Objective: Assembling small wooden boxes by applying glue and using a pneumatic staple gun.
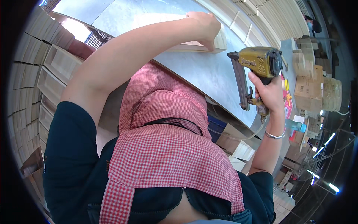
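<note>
My left hand reaches across to the right end of a pale wooden box on the table. Its fingers bend down over that end and grip it; some are hidden behind the hand. My forearm covers much of the box, so its inside cannot be made out. In my right hand is a yellow and black nail gun, held up to the right of the box and apart from it. The fingers wrap round its handle, and its long dark magazine points toward the table. An air hose hangs from the gun.
The light grey table runs beyond my checked apron. Stacked wooden trays stand at left, and long pale boards lie at the far side. Toward the right are a cardboard box and a bottle with a blue cap.
</note>
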### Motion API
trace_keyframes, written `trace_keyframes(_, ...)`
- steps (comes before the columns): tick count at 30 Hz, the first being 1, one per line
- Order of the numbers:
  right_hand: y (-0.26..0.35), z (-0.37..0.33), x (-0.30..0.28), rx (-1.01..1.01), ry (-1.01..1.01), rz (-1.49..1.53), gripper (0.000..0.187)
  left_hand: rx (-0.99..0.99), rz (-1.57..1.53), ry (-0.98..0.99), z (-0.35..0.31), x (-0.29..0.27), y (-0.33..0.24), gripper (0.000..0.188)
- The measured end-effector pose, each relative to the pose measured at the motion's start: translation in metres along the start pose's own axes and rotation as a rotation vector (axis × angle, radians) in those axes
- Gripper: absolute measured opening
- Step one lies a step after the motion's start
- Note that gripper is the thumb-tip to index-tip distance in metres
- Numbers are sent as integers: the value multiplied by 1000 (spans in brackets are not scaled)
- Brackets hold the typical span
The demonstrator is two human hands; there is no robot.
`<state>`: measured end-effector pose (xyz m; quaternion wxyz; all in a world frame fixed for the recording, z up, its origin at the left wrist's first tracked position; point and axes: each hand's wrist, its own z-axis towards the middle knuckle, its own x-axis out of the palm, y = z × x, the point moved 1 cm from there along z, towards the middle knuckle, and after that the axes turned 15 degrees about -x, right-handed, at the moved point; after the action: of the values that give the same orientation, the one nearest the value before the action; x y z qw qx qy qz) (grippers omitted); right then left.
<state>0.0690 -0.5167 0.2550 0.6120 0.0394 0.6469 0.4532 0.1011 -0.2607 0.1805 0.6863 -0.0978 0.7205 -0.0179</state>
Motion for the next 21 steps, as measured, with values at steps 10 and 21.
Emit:
trace_keyframes(10,6,11,-5,95,99,-29,37,-11,29,-148,-19,5,-14,48)
trace_keyframes(21,-1,8,-1,221,90,13,37,-1,42,-146,-18,12,-19,55)
